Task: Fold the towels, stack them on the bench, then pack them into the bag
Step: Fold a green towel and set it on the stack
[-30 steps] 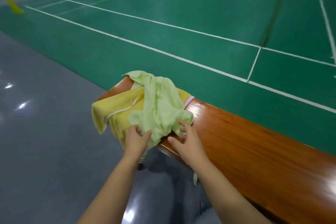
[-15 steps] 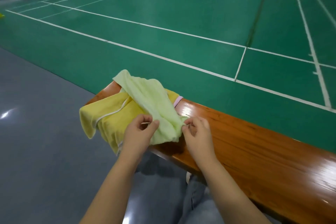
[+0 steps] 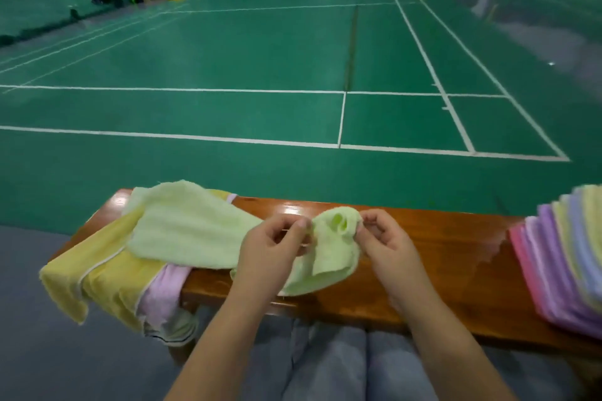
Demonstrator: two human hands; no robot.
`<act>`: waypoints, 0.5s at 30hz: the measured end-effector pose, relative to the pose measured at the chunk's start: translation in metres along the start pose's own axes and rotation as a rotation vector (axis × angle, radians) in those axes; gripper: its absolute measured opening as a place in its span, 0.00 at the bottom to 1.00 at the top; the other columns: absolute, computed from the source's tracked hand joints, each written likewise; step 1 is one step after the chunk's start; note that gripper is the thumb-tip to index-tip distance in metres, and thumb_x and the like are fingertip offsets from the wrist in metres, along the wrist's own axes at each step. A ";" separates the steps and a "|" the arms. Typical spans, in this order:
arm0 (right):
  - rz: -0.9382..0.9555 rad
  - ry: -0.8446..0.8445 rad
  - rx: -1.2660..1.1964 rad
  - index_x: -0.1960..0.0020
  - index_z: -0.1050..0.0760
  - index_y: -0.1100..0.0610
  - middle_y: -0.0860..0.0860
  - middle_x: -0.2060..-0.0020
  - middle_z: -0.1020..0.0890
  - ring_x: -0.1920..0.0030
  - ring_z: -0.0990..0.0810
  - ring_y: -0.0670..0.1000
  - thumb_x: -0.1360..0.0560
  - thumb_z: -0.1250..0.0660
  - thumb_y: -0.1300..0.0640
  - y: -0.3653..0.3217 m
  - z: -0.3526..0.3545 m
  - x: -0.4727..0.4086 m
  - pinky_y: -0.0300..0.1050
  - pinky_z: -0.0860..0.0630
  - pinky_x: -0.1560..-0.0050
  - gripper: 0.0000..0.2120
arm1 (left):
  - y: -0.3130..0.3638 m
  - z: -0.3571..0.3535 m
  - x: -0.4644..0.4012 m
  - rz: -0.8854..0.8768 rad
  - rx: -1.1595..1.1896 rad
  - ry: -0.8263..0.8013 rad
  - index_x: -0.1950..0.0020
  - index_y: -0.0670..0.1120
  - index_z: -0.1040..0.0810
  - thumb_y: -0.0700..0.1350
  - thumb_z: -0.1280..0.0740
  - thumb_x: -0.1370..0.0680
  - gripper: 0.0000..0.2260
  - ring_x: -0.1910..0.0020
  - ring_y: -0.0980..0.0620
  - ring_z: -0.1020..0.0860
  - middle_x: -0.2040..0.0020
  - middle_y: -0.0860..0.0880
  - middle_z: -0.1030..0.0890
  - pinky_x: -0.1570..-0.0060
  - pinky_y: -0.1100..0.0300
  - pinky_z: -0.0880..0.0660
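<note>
A green court with white lines, a wooden bench across the foreground, towels at both ends.

The green court floor (image 3: pixel 228 52) is seen stretching away behind the wooden bench (image 3: pixel 423 257), with grey flooring (image 3: pixel 39 352) below the bench at the left. A stack of folded towels (image 3: pixel 566 257) in pink, purple, blue and yellow is set on the bench's right end. A yellow towel (image 3: pixel 97 283) and a pink towel (image 3: pixel 163 290) are draped over the left end. A light green towel (image 3: pixel 189 231) is spread across them and onto the bench. Its near corner is pinched by the left hand (image 3: pixel 270 251) and the right hand (image 3: pixel 387 244), fingers curled, held just above the bench middle.
</note>
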State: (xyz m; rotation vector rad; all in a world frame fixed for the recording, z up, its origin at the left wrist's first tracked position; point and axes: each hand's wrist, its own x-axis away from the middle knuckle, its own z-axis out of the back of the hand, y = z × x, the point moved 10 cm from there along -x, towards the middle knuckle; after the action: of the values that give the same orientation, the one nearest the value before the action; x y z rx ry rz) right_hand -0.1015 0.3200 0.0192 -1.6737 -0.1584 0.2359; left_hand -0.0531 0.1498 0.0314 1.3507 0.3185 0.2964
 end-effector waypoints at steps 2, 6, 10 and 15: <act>-0.078 0.104 -0.055 0.56 0.25 0.57 0.47 0.66 0.18 0.66 0.21 0.40 0.24 0.36 0.63 0.004 0.042 0.002 0.33 0.27 0.67 0.03 | 0.014 0.000 -0.005 -0.230 -0.371 0.064 0.60 0.47 0.19 0.43 0.34 0.22 0.07 0.62 0.59 0.22 0.63 0.53 0.18 0.61 0.72 0.29; -0.241 0.325 0.003 0.51 0.25 0.58 0.51 0.61 0.19 0.67 0.22 0.43 0.23 0.35 0.58 0.030 0.125 -0.001 0.33 0.29 0.73 0.04 | -0.044 -0.005 -0.034 -0.130 -0.708 -0.099 0.50 0.47 0.19 0.46 0.34 0.22 0.06 0.51 0.54 0.22 0.53 0.53 0.20 0.51 0.63 0.28; -0.357 0.626 0.166 0.48 0.25 0.56 0.52 0.52 0.19 0.57 0.22 0.48 0.23 0.34 0.54 0.073 0.199 -0.013 0.43 0.27 0.63 0.07 | -0.105 -0.016 -0.032 -0.015 -0.877 -0.345 0.41 0.50 0.22 0.53 0.32 0.24 0.13 0.43 0.55 0.26 0.43 0.56 0.23 0.43 0.63 0.32; -0.337 0.688 0.552 0.38 0.30 0.56 0.54 0.40 0.27 0.42 0.27 0.54 0.23 0.36 0.58 0.072 0.210 -0.023 0.46 0.29 0.45 0.14 | -0.148 -0.021 -0.020 -0.012 -1.039 -0.606 0.29 0.54 0.31 0.55 0.29 0.26 0.26 0.28 0.54 0.38 0.26 0.58 0.38 0.29 0.60 0.42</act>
State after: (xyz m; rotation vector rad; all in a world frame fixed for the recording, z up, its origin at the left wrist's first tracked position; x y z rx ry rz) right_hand -0.1779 0.5082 -0.0725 -1.0766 0.1359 -0.5120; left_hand -0.0756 0.1324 -0.1171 0.3601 -0.3205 0.0051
